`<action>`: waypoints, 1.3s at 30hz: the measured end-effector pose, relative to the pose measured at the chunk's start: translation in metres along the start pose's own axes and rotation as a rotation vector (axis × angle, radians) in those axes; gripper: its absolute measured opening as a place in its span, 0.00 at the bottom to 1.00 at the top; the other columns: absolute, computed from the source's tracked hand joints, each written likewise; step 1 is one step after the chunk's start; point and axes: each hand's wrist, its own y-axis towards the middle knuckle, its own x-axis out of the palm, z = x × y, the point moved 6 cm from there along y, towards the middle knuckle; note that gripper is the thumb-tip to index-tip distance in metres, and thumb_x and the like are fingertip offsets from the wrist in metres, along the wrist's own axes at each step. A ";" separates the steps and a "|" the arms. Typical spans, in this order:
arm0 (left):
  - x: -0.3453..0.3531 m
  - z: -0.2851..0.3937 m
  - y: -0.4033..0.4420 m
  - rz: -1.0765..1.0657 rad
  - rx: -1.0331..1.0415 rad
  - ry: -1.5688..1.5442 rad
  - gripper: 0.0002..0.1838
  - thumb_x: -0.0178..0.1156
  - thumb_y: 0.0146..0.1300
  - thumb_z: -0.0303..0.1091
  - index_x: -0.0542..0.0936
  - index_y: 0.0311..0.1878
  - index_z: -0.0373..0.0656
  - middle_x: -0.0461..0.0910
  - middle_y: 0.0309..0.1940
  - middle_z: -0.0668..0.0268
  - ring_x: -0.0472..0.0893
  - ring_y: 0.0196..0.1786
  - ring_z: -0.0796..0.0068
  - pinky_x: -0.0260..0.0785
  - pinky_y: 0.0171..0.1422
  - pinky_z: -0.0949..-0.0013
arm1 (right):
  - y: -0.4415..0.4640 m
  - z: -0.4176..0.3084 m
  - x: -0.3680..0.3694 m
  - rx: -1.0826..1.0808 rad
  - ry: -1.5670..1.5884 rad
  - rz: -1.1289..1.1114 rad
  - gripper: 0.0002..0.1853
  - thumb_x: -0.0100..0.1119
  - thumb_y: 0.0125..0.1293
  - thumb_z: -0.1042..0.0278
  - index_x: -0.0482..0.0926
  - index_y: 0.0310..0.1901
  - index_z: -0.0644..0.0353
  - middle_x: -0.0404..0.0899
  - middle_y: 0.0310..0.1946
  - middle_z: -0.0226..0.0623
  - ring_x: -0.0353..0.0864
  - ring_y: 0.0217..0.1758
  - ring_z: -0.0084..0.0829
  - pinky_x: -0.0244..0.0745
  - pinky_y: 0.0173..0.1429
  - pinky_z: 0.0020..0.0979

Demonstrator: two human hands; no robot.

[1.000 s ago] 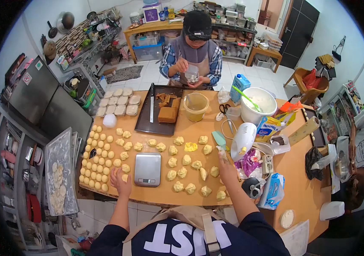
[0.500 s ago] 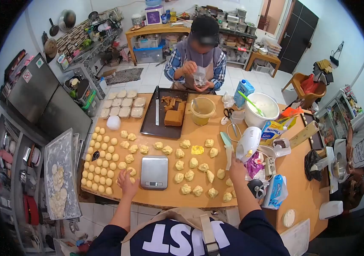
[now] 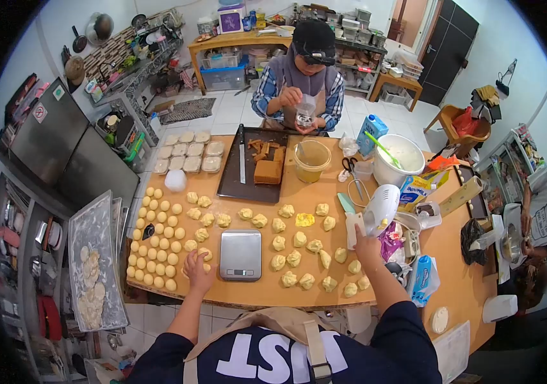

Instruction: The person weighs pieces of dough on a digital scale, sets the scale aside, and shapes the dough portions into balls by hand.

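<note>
On the near left of the table, my left hand (image 3: 199, 272) is cupped low with its fingers curved around a piece of dough, mostly hidden beneath it. A rough dough lump (image 3: 204, 254) lies at its fingertips. Smooth round dough balls (image 3: 160, 256) stand in rows to its left, and a digital kitchen scale (image 3: 241, 255) to its right. Farther right, my right hand (image 3: 367, 246) grips a flat white dough scraper (image 3: 352, 229), just below a white hand mixer (image 3: 382, 208). Several uneven dough lumps (image 3: 293, 258) lie between the scale and this hand.
A dark tray (image 3: 230, 182) carries a long knife and brown cake. Behind stand lidded containers (image 3: 193, 164), a tub (image 3: 312, 173) and a white bucket (image 3: 382, 171). A wipes pack (image 3: 424, 281) lies right. Across the table, a person (image 3: 299, 89) holds a clear jar.
The white scraper now shows broad side on in my right hand, where it stood narrow before. My left fingers have curled in more. The person opposite has raised their head slightly.
</note>
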 end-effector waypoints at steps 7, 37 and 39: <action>0.028 0.004 0.000 -0.091 0.000 -0.093 0.34 0.69 0.51 0.44 0.68 0.60 0.44 0.60 0.64 0.54 0.57 0.68 0.49 0.50 0.70 0.46 | -0.009 -0.021 -0.044 -0.002 0.016 -0.098 0.46 0.59 0.61 0.47 0.45 0.74 0.48 0.84 0.30 0.38 0.84 0.31 0.39 0.76 0.34 0.40; 0.046 0.074 -0.038 -0.488 -0.220 -1.179 0.39 0.62 0.65 0.38 0.49 0.69 0.41 0.67 0.52 0.60 0.70 0.50 0.75 0.66 0.57 0.70 | -0.130 -0.193 -0.039 0.182 2.074 -0.289 0.20 0.55 0.68 0.69 0.70 0.61 0.58 0.78 0.45 0.28 0.77 0.45 0.22 0.74 0.47 0.26; 0.037 0.088 -0.034 -0.503 -0.083 -1.200 0.38 0.61 0.65 0.37 0.49 0.69 0.41 0.67 0.52 0.59 0.70 0.49 0.75 0.67 0.56 0.69 | -0.148 -0.147 -0.027 0.266 2.123 -0.191 0.18 0.54 0.68 0.70 0.72 0.60 0.59 0.78 0.46 0.28 0.77 0.45 0.23 0.73 0.49 0.27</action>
